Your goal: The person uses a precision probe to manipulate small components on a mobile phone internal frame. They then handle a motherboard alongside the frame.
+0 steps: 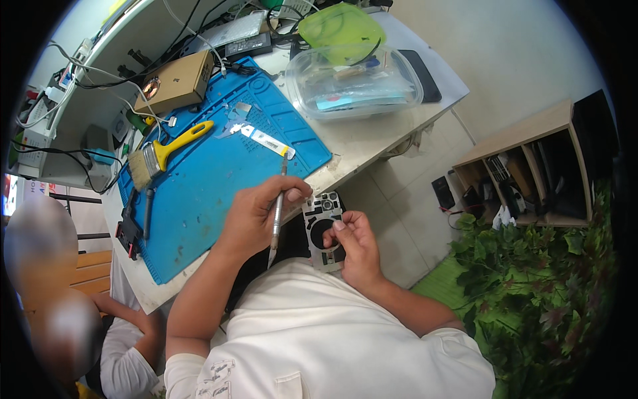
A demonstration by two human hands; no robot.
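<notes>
My left hand (256,211) is closed around a slim silver craft knife (277,216), its pointed blade end angled down toward my lap. The fingertips of that hand are by the top left corner of a phone's inner frame (314,241). This frame is silver with black parts, camera openings at the top and a round black ring in the middle. My right hand (357,246) grips it at the right edge, thumb and fingers near the ring. The frame is held above my lap, just off the table's front edge.
A blue repair mat (193,223) covers much of the table (319,176). On it lie a yellow-handled brush (166,153) and a white strip (268,141). A cardboard box (176,83) and a clear plastic container (302,100) stand farther back. Another person (129,346) sits at left.
</notes>
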